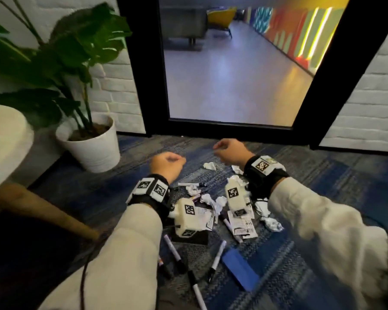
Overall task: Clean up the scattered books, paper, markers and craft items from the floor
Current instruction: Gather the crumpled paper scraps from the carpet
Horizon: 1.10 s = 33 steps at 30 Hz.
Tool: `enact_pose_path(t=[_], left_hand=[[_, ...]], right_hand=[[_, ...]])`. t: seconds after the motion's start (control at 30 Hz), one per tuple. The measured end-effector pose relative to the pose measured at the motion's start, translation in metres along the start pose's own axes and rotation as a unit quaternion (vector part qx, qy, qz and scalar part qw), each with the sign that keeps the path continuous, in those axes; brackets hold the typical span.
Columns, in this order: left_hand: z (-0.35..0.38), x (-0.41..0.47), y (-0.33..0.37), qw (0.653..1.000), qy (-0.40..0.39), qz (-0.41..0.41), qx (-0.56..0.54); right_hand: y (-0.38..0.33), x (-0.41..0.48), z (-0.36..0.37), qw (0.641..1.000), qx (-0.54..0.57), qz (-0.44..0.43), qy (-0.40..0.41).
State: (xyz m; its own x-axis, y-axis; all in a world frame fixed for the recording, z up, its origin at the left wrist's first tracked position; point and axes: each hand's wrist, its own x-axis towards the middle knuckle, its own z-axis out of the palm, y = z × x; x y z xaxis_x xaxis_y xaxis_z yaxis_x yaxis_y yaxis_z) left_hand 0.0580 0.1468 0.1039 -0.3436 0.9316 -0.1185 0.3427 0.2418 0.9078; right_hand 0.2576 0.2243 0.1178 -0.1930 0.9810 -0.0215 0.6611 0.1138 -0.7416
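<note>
Markers (174, 251) and crumpled paper balls (272, 223) lie strewn on the carpet (323, 175) beneath your forearms, while your left hand (167, 164) and right hand (230, 151) hover above them curled and apparently empty, so a hasty grab could roll markers away or scatter paper.

The mess is one loose pile on the blue carpet (323, 186). There's a crumpled paper ball (210, 165) at 12 o'clock and another paper ball (271, 223) out at 3 o'clock. Flat printed slips (243, 224) overlap around the middle. White markers (174, 250) with black caps lie flat at 6 o'clock, pointing every which way. One more marker (189, 184) is up at 11 o'clock. A flat blue pad (240, 268) lies angled at 5 o'clock, just beside them.
</note>
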Motion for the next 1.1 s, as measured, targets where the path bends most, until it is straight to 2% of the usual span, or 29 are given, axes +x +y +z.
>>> enact_pose_path(t=[0.13,0.23,0.37,0.43,0.5,0.6,0.77,0.83,0.93,1.03,1.1], left_hand=[[0.055,0.026,-0.067,0.991,-0.029,-0.126,0.014],[0.074,0.034,-0.103,0.981,-0.046,-0.185,0.024],[0.094,0.031,-0.138,0.955,-0.116,-0.269,0.045],[0.102,0.027,-0.15,0.947,-0.144,-0.282,0.045],[0.107,0.027,-0.156,0.949,-0.138,-0.282,0.021],[0.114,0.024,-0.156,0.95,-0.125,-0.284,0.029],[0.127,0.018,-0.146,0.947,-0.171,-0.256,0.09],[0.126,0.022,-0.147,0.949,-0.17,-0.236,0.124],[0.125,0.028,-0.152,0.953,-0.151,-0.22,0.144],[0.126,0.032,-0.156,0.955,-0.153,-0.2,0.157],[0.13,0.035,-0.155,0.957,-0.144,-0.205,0.146]], right_hand=[[0.084,0.008,0.042,0.975,-0.16,0.03,-0.154],[0.123,0.004,0.08,0.946,-0.186,0.016,-0.266],[0.159,-0.008,0.116,0.925,-0.229,0.003,-0.303],[0.173,-0.013,0.127,0.926,-0.24,0.003,-0.29],[0.179,-0.015,0.129,0.943,-0.22,0.009,-0.251],[0.181,-0.016,0.12,0.97,-0.152,0.031,-0.187],[0.184,-0.015,0.089,0.992,0.008,0.077,-0.099],[0.183,-0.015,0.076,0.988,0.078,0.112,-0.077],[0.18,-0.009,0.056,0.979,0.126,0.153,-0.056],[0.179,-0.012,0.035,0.955,0.209,0.209,-0.017],[0.185,-0.024,0.023,0.946,0.217,0.241,-0.001]])
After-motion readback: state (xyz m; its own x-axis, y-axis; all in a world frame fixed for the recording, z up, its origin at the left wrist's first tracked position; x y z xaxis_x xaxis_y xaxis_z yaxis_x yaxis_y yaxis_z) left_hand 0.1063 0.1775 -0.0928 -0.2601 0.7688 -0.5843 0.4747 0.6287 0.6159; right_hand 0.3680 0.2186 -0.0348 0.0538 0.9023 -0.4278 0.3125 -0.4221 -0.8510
